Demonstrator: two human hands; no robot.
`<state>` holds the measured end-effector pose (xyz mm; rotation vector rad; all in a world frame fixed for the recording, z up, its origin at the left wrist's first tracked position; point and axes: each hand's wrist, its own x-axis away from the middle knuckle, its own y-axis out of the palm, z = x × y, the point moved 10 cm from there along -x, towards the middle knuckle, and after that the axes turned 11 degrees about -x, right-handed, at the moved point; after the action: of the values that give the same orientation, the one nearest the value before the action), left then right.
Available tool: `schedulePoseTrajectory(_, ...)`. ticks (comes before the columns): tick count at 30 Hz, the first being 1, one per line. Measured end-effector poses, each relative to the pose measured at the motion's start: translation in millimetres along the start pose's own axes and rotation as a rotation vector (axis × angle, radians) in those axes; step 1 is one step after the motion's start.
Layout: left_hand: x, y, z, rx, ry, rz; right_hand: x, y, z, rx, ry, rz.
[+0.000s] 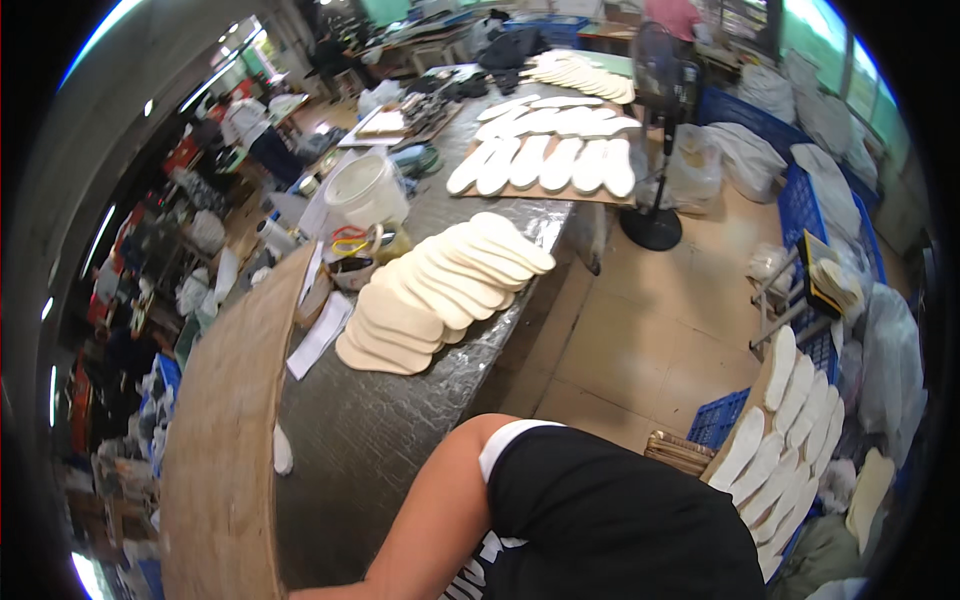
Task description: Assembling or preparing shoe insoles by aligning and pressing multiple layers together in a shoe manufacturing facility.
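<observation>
In the head view, we see a bare arm [425, 515] running to the bottom edge; both hands are out of frame, so we cannot tell their grip. Nearest, one flat brown board [225, 430] lines the left edge of a dark, crinkled bench [365, 455], one white sole [283, 450] beside it. Cream, rounded soles [430, 295] overlap mid-bench; six form a front row [527, 162] at the far end.

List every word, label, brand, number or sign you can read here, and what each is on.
No complete text can be read.
Black shirt: white lettering, only partly visible at the lower edge; no whole word shows.
Pale sole-shaped pieces: no legible marks.
White paper strip: nothing legible.
Background: too small or blurred.
</observation>
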<state>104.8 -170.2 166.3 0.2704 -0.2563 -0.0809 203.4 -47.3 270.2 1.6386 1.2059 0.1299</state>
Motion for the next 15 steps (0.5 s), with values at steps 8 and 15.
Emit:
schedulePoseTrajectory(8, -59, 58, -31, -0.083, -0.025, -0.324, 162, -58, -138, 0.359, -0.529, 0.425)
schedulePoseTrajectory(15, -137, 208, -54, -0.196, -0.07, -0.691, 397, 11, -243, 0.409, -1.31, 0.397)
